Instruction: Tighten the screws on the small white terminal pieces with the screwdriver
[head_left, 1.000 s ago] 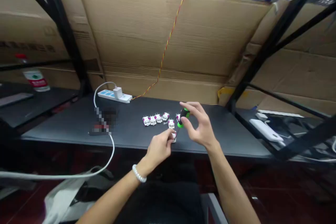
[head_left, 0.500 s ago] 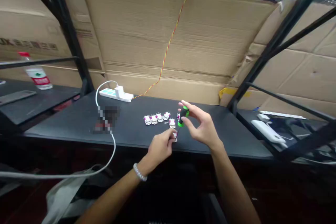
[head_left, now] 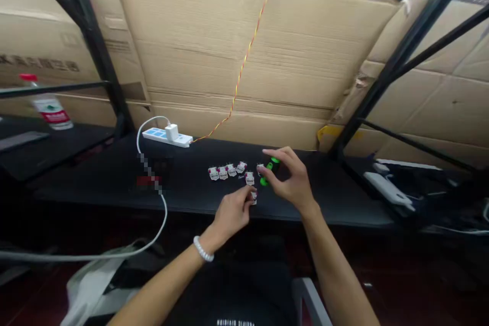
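Observation:
My left hand [head_left: 233, 212] pinches a small white part with purple-pink bits [head_left: 254, 197] near the front edge of the black table. The fingers hide much of that part. My right hand [head_left: 293, 177] has thumb and fingers around a screwdriver [head_left: 269, 170] with a black and bright green handle. Its shaft is not clearly visible against the dark tabletop. Just beyond my left fingers lies a similar white part [head_left: 249, 178]. Another [head_left: 260, 168] shows partly behind my right thumb. Several more white parts [head_left: 222, 172] sit in a row to the left.
A white power strip [head_left: 160, 136] with a plugged-in adapter [head_left: 171, 132] stands at the back left. Its white cable [head_left: 165, 214] runs over the table's front edge. Cardboard [head_left: 198, 61] walls the back, and black metal posts [head_left: 103, 56] frame the sides.
The screwdriver's handle leans further over to the right than before, and my right fingers have shifted around it. My left hand stays at the same part. The picture is brighter.

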`<state>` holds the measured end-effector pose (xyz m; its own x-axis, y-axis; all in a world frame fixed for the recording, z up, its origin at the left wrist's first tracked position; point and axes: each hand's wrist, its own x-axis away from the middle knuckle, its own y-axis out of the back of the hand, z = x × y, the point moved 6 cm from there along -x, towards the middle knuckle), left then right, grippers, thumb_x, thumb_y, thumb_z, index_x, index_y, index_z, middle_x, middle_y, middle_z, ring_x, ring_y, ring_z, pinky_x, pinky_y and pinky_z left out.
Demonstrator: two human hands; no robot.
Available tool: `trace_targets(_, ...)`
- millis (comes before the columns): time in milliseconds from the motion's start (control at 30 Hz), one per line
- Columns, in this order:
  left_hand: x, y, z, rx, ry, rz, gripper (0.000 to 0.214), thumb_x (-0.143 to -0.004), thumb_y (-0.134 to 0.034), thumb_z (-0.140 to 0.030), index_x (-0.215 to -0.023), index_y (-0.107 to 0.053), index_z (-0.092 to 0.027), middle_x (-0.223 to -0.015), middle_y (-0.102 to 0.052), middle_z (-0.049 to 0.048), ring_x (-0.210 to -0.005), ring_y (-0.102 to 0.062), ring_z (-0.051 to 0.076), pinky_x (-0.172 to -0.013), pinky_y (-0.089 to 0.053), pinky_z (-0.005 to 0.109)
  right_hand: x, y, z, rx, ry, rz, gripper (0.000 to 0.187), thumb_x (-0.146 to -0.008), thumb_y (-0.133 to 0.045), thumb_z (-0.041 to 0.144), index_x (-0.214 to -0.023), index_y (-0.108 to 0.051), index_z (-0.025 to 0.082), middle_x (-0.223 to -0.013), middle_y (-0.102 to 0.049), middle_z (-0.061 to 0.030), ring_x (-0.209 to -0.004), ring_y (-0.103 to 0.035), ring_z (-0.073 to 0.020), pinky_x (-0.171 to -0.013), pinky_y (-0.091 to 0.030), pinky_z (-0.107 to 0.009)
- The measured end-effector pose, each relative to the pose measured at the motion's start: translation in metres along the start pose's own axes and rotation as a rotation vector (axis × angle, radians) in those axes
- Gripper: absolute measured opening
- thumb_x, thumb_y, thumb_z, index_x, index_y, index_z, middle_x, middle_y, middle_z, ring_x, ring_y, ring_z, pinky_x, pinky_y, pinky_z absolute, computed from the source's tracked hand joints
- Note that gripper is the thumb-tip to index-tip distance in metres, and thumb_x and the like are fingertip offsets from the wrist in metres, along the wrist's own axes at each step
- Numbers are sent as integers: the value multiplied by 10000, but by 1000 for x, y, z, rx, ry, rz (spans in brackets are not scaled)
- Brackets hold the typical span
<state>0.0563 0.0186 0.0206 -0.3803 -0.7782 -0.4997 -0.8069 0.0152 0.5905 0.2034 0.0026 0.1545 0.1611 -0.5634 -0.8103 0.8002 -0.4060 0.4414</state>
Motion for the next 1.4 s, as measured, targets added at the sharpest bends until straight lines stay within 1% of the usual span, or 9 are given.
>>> trace_targets(100, 0, 0, 0, -9, -5, -5, 363, -904, -571, -5, -1174, -631, -240, -987, -772, 14, -895, -747, 202, -809, -541, 284, 0, 0, 1, 40, 11, 13, 361, -972, -702, 370, -1317, -705, 267, -1089, -680, -88, -803, -665, -200, -753, -628, -384)
trace_targets(233, 0, 0, 0, -14, -6, -6, 350, -906, -568, -9, -1167, -636, -233, -996, -773, 24, -895, -745, 207, -813, -546, 291, 3, -7, -1, -257, -76, 153, 389, -1079, -494, 312, -1448, -610, 286, -1377, -690, -116, -1091, -750, -244, -929, -642, -430)
trace_targets(433, 0, 0, 0, -6, -6, -8, 341, -914, -566, -13, -1156, -642, -242, -987, -774, 12, -887, -748, 199, -809, -543, 282, -4, -1, 7, -12, -2, -5, 186, -939, -765, 368, -1093, -777, 265, -937, -720, -48, -756, -674, -189, -699, -617, -339)
trace_targets(500, 0, 0, 0, -8, -9, -10, 355, -899, -568, 2, -1147, -642, -242, -977, -771, 8, -885, -746, 197, -801, -540, 275, -5, 0, 11, 43, 30, -19, 237, -945, -753, 365, -1154, -768, 256, -990, -711, -68, -754, -667, -191, -717, -618, -354)
trace_targets(633, 0, 0, 1, 0, -9, -6, 356, -901, -572, -1, -1152, -635, -246, -1003, -775, 12, -898, -749, 200, -801, -536, 275, -3, -3, 11, -84, 22, 136, 418, -1038, -549, 252, -1449, -620, 283, -1359, -692, -110, -1100, -734, -254, -972, -615, -437)
trace_targets(867, 0, 0, 0, -7, -6, -8, 338, -918, -570, -14, -1159, -635, -242, -971, -763, 12, -865, -734, 204, -783, -526, 284, -5, 4, 10, 112, 25, 47, 294, -932, -776, 366, -1201, -762, 249, -944, -678, -51, -708, -623, -177, -685, -588, -338)
trace_targets(1067, 0, -1, 2, 15, -8, -3, 347, -917, -575, -12, -1176, -631, -237, -1031, -778, 22, -915, -750, 206, -821, -537, 286, -3, 3, 10, -15, -3, 166, 486, -1014, -555, 205, -1496, -573, 264, -1285, -711, -101, -1044, -715, -230, -867, -608, -369)
trace_targets(1267, 0, -1, 2, 1, -6, -5, 332, -925, -567, -21, -1165, -639, -238, -996, -773, 17, -883, -746, 206, -787, -527, 283, -4, 7, 8, 104, -25, 77, 316, -916, -800, 379, -1183, -761, 214, -924, -686, -37, -658, -602, -150, -627, -559, -302)
trace_targets(1400, 0, 0, 1, 9, -6, -12, 333, -920, -570, -14, -1148, -640, -246, -1014, -778, 13, -889, -748, 199, -794, -532, 274, -5, 4, 13, 123, -6, 110, 348, -997, -683, 335, -1330, -714, 239, -1098, -722, -81, -816, -689, -189, -761, -604, -344)
